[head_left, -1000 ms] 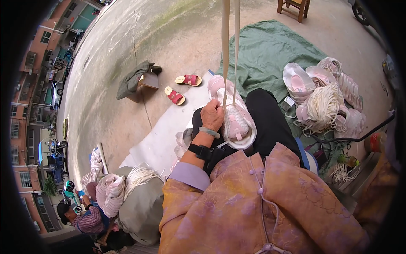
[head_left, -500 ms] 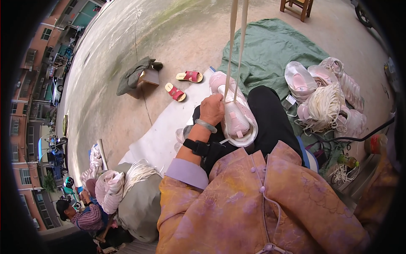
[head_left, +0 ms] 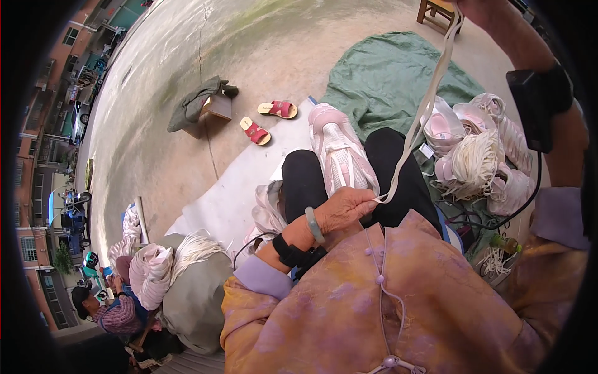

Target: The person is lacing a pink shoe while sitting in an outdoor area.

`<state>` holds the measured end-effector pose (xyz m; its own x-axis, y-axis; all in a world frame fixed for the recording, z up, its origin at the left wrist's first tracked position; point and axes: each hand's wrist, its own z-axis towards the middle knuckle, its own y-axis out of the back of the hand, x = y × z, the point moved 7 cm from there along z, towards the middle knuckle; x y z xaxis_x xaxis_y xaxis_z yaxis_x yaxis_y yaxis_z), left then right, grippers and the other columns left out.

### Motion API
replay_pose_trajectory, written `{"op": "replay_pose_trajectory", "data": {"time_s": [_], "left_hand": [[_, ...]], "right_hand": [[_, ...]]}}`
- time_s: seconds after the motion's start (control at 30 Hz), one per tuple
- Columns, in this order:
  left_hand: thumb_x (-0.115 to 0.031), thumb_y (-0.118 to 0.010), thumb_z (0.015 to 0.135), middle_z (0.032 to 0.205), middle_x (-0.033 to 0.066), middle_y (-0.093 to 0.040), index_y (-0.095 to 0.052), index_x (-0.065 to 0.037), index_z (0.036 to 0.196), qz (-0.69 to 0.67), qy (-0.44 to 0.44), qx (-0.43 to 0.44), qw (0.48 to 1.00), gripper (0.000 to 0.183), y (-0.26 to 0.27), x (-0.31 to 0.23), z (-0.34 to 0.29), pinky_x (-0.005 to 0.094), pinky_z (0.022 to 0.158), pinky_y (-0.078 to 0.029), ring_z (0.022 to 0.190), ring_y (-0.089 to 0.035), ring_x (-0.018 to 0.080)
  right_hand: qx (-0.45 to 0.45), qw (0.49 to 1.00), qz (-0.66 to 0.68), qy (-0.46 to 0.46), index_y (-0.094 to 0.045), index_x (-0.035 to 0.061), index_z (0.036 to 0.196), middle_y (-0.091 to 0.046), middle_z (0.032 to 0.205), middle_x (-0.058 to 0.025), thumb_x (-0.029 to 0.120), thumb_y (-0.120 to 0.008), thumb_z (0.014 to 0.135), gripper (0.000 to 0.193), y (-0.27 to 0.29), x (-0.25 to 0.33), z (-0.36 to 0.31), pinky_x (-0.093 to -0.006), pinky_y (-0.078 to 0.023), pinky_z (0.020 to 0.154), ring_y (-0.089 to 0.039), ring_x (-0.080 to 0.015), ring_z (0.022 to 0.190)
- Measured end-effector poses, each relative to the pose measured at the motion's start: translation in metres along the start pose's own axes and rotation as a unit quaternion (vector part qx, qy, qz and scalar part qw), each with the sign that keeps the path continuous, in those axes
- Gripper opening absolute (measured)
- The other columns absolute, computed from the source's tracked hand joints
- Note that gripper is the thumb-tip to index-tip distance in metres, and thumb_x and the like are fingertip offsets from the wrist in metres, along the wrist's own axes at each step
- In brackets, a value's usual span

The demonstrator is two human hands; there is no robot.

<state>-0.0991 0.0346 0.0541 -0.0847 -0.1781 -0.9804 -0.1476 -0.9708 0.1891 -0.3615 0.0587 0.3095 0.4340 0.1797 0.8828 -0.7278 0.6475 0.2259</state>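
A pale pink and white sneaker point(head_left: 329, 128) lies between my knees, toe pointing away from me. My left hand point(head_left: 346, 210) is closed over its heel end, thumb and fingers pinched on a cream-white shoelace point(head_left: 406, 153). From that pinch the lace runs up in a slack double strand to my right hand point(head_left: 481, 9) at the top right. The frame's top edge cuts that hand off in part, and the lace passes into its grip. My left hand and wrist hide the shoe's opening.
Several pink shoes point(head_left: 443, 128) with bundled white laces point(head_left: 473, 159) lie at right by a green cloth point(head_left: 386, 75). More shoes and laces point(head_left: 198, 250) rest on a grey covered heap at left. Red slippers point(head_left: 277, 110), a box point(head_left: 217, 107) and a seated person point(head_left: 118, 316) are farther off.
My left hand has come back from the shoe's middle to its heel end. My right arm has come into view at the right, and the lace now slants slackly instead of rising straight.
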Motion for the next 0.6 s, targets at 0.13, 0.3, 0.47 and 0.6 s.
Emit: {"op": "replay_pose_trajectory", "data": {"time_s": [0.13, 0.3, 0.47, 0.6], "left_hand": [[-0.023, -0.044, 0.092, 0.065, 0.0026, -0.044, -0.05, -0.001, 0.079, -0.05, 0.1, 0.018, 0.994, 0.027, 0.0, 0.041, -0.014, 0.0259, 0.059, -0.037, 0.063, -0.039, 0.0106], [-0.028, -0.046, 0.092, 0.064, 0.0025, -0.041, -0.05, -0.001, 0.078, -0.047, 0.091, 0.029, 0.994, 0.03, -0.01, 0.047, -0.01, 0.0257, 0.059, -0.037, 0.063, -0.037, 0.0107], [-0.027, -0.045, 0.093, 0.065, 0.0026, -0.042, -0.05, -0.001, 0.078, -0.042, 0.078, 0.02, 0.996, 0.03, -0.01, 0.049, -0.006, 0.0259, 0.059, -0.037, 0.063, -0.039, 0.0109], [-0.026, -0.044, 0.093, 0.064, 0.0038, -0.043, -0.05, -0.001, 0.078, -0.068, 0.081, 0.016, 0.994, 0.029, -0.011, 0.048, -0.002, 0.0264, 0.058, -0.038, 0.062, -0.04, 0.0116]], "right_hand": [[0.134, 0.974, -0.168, -0.074, -0.05, 0.0054, 0.075, -0.042, 0.059, 0.0027, 0.021, -0.066, 0.075, 0.023, -0.113, -0.168, -0.088, -0.0272, -0.035, 0.053, -0.042, -0.0103, 0.057], [0.196, 0.919, -0.34, -0.031, -0.056, 0.0068, 0.076, -0.059, 0.07, -0.0141, 0.022, -0.061, 0.071, 0.016, -0.186, -0.202, -0.157, -0.0422, -0.046, 0.062, -0.059, -0.0335, 0.072], [0.315, 0.854, -0.404, 0.091, -0.054, 0.0053, 0.075, -0.059, 0.067, -0.0121, 0.016, -0.054, 0.076, 0.011, -0.219, -0.195, -0.161, -0.0382, -0.046, 0.052, -0.06, -0.0301, 0.063], [0.381, 0.798, -0.458, 0.092, -0.053, 0.0044, 0.074, -0.059, 0.066, -0.013, 0.014, -0.051, 0.077, 0.01, -0.235, -0.199, -0.163, -0.0388, -0.046, 0.051, -0.06, -0.0308, 0.061]]}}
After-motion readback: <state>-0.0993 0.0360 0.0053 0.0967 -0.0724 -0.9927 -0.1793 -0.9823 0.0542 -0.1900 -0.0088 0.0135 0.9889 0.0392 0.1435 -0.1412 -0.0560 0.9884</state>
